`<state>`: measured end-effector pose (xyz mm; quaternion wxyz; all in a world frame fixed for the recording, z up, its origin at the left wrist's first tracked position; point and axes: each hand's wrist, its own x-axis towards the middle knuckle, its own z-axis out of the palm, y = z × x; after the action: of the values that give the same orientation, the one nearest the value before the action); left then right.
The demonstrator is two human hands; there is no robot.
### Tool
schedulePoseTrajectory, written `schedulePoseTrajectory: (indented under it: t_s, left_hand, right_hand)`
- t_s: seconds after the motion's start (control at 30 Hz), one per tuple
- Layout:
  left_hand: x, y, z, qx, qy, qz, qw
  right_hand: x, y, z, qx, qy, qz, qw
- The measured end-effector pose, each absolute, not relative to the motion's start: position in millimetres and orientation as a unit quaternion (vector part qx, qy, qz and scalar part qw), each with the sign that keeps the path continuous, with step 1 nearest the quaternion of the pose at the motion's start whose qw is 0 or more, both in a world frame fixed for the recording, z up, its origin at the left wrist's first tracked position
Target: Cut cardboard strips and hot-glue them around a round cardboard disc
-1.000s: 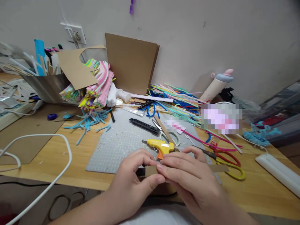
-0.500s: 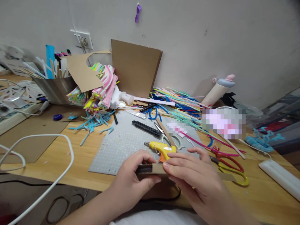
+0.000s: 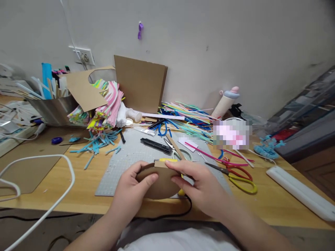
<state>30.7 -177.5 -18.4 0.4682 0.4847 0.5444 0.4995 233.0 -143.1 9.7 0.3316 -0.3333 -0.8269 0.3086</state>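
Note:
Between my two hands is a round cardboard piece (image 3: 162,183), its flat face toward me and a short cardboard strip (image 3: 160,164) bent along its top edge. My left hand (image 3: 134,186) grips the left side, thumb on the front face. My right hand (image 3: 195,177) pinches the right end of the strip and the rim, with fingers over the top. Behind the cardboard lies a yellow glue gun (image 3: 169,160), mostly hidden. Beyond it on the grey cutting mat (image 3: 115,174) are a black utility knife (image 3: 155,145) and scissors with pale handles (image 3: 183,153).
Red-and-yellow-handled scissors (image 3: 242,179) lie right of my right hand. A white power strip (image 3: 298,191) runs along the right edge. Pipe cleaners (image 3: 188,115) pile up at the back. A white cable (image 3: 70,174) loops at left. Cardboard sheets (image 3: 141,83) lean on the wall.
The cardboard piece has been tipped up, so its round face now shows. My right hand has moved from lying over the top to pinching the right side. The view has shifted right.

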Motion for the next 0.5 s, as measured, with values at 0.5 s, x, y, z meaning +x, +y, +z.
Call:
schedulePoseTrajectory:
  t_s: [0.5]
  left_hand:
    - [36.5,-172.1,-6.6,0.464,0.568,0.505,0.455]
  right_hand:
    - [226.3,-130.5,16.2,-0.364,-0.769,0.402,0.340]
